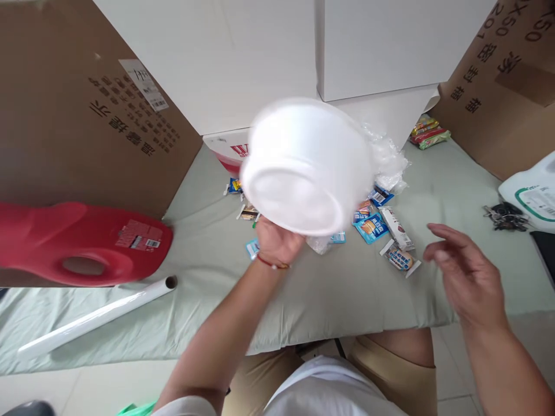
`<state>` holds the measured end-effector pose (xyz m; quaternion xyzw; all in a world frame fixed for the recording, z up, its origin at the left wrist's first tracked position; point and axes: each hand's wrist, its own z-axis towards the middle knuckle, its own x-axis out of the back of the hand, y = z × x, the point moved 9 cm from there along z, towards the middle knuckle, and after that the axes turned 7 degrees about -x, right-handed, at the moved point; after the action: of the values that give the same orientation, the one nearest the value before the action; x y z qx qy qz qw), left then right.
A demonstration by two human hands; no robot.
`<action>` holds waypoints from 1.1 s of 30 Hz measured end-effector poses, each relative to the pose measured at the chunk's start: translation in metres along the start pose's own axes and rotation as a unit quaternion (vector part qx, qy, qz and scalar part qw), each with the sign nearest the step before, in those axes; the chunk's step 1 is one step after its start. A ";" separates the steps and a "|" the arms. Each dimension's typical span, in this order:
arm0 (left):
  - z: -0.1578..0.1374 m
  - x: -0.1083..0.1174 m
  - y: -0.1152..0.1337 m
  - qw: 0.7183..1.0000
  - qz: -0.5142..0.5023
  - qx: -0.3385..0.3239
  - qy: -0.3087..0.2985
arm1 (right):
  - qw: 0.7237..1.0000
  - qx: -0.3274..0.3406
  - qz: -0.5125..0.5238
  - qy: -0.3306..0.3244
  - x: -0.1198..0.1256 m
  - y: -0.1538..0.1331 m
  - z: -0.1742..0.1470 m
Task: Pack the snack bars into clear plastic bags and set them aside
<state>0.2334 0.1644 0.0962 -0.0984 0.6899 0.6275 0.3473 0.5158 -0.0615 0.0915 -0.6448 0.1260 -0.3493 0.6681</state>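
My left hand (280, 241) is closed on a white bowl (310, 159), lifted above the table and tilted so its round base faces me. The bowl is blurred by motion, and its inside is hidden. Over the right part of the table my right hand (470, 280) is open, its fingers apart and holding nothing. Nearest to it lie a biscuit packet (401, 258), a white snack packet (396, 228) and a blue snack packet (372, 229). Several more small packets lie partly behind the bowl, with crumpled clear plastic (388, 162) behind it on the right.
A red jug (143, 245) lies at the left, near a roll of plastic film (99, 315). Cardboard boxes (56, 104) stand on both sides, with white boxes at the back. Keys (505, 216) and a white bottle (535, 190) are on the right of the cloth-covered table (333, 297).
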 end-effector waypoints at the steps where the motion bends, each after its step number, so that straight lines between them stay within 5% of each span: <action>1: -0.015 -0.017 -0.026 0.997 -0.031 0.054 -0.034 | 0.997 -0.021 0.059 -0.048 -0.015 -0.004 -0.008; 3: -0.044 -0.046 -0.073 0.983 -0.085 0.141 -0.086 | 0.981 -0.058 0.143 -0.116 -0.038 -0.010 -0.026; 6: -0.069 -0.070 -0.117 0.968 -0.098 0.192 -0.129 | 0.977 -0.076 0.177 -0.089 -0.038 -0.016 -0.042; 10: -0.070 -0.072 -0.118 0.963 0.172 0.040 -0.203 | 0.987 0.020 0.098 0.125 0.030 -0.033 -0.022; 13: -0.081 -0.080 -0.119 0.868 0.379 -0.086 -0.310 | 0.947 0.094 -0.135 0.276 0.088 -0.041 0.018; 16: -0.096 -0.082 -0.142 0.712 0.551 -0.168 -0.402 | 0.896 0.063 -0.395 0.192 0.097 -0.016 0.088; 19: -0.102 -0.076 -0.164 0.637 0.610 -0.178 -0.437 | 0.833 -0.002 -0.546 0.090 0.085 0.027 0.150; 22: -0.102 -0.074 -0.167 0.618 0.618 -0.184 -0.450 | 0.791 -0.043 -0.609 0.041 0.064 0.058 0.201; 26: -0.100 -0.075 -0.161 0.605 0.626 -0.202 -0.449 | 0.778 -0.060 -0.624 0.041 0.041 0.076 0.270; 33: -0.100 -0.074 -0.161 0.607 0.628 -0.224 -0.432 | 0.806 -0.067 -0.587 0.040 0.019 0.089 0.382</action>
<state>0.3451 0.0175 0.0095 0.5669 0.1896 0.7963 0.0925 0.7927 0.2150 0.0645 -0.6245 -0.2265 -0.6909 0.2853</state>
